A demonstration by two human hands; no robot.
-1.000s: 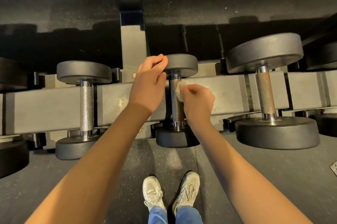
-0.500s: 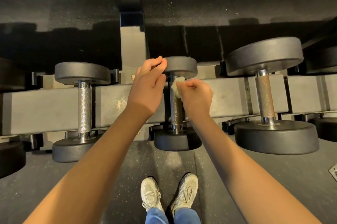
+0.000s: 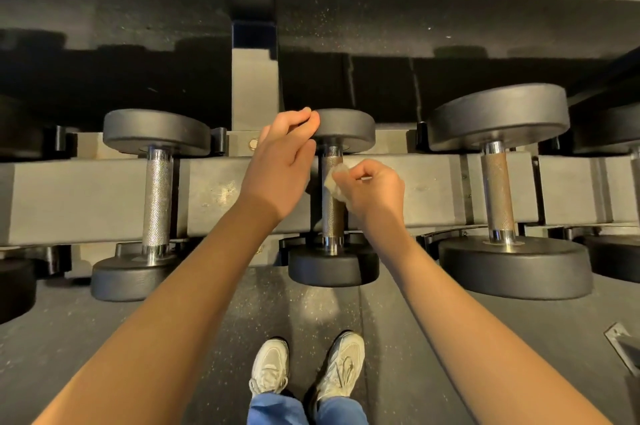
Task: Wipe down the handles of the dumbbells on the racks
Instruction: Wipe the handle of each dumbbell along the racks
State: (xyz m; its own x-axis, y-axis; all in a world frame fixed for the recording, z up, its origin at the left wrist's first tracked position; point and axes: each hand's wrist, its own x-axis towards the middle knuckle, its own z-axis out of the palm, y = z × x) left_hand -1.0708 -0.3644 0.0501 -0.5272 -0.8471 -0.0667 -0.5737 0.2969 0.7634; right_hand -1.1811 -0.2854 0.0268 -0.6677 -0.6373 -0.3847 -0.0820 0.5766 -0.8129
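Steel and knurled, the handle [image 3: 331,223] of the middle dumbbell [image 3: 331,216] runs straight away from me. Its long axis lies front to back across the grey rail [image 3: 86,196]. The near head [image 3: 334,268] hangs out over the floor toward my shoes [image 3: 270,369], and the far head [image 3: 349,128] sits behind the rail, toward the back of the rack.

My left hand [image 3: 282,168] reaches to the far head. Its fingers are bent, with the fingertips on the left rim and the thumb just under that rim, so it holds the dumbbell by its edge.

My right hand [image 3: 375,189] is curled tight, knuckles up, and pinches a small pale wipe [image 3: 334,182]. The wipe presses against the right side of the handle, on its upper half, just below the far collar.

Both neighbours lie the same way across the rail. The left neighbour [image 3: 157,196] has a bright handle, and the right neighbour [image 3: 497,196], with bigger heads, has a brownish one.
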